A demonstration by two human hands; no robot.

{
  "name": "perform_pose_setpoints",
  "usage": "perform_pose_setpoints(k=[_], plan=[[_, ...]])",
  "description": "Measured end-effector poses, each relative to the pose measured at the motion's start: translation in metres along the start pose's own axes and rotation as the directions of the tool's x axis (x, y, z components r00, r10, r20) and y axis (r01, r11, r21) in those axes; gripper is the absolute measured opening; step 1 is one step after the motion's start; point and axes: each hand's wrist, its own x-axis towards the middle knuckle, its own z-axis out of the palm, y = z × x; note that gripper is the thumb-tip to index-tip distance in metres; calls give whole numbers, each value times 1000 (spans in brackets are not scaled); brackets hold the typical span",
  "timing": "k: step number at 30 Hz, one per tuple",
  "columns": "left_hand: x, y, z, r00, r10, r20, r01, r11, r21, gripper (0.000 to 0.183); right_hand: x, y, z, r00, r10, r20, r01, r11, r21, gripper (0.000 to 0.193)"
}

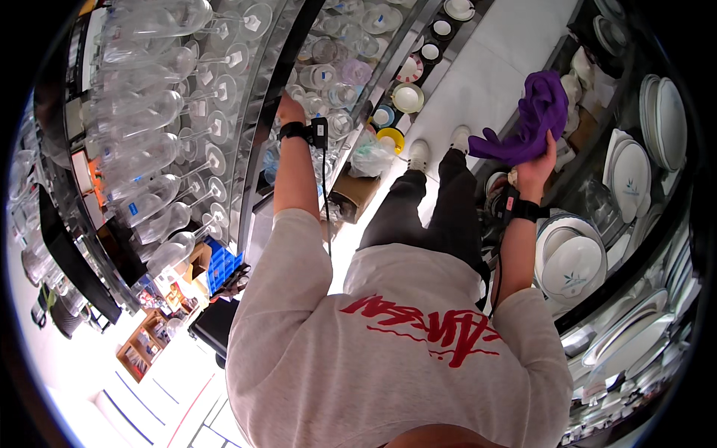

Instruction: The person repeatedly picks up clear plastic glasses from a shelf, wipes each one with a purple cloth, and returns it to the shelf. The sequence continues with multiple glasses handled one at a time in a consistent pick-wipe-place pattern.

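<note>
The fingers (551, 143) of the right hand (533, 172) are grasping a bunched purple cloth (544, 108), which is spreading beyond them and to their left. The fingers of the left hand (290, 112) are passing out of sight at a dark shelf edge (299, 56), so I cannot tell whether they are gripping anything.

The cloth is already in hand, yet neither hand is visibly lifting any ware; which pieces are done and which are left cannot be told.

Left of the left fingers, stemmed glasses (153, 106) are lying in rows; to their right, small glasses (341, 95) are crowding a shelf. Nearer the body from the right fingers, white plates (573, 265) are standing stacked. A cable (327, 190) is trailing below the left fingers, possibly snagging.
</note>
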Motion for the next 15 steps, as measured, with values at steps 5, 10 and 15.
perform_pose_setpoints(k=[5, 10, 15], plan=[[15, 34, -60, 979, -167, 116, 203, 783, -588, 44, 3, -1, -6, 997, -22, -73, 19, 999, -45, 40], [48, 17, 15, 867, -436, -240, 0, 482, -876, 31, 2, -2, -11, 998, 32, -61, -37, 996, -77, 41], [62, 22, 19, 894, -407, -189, 56, 519, -853, 36, -4, 1, -10, 998, 27, -59, -34, 991, -129, 41]])
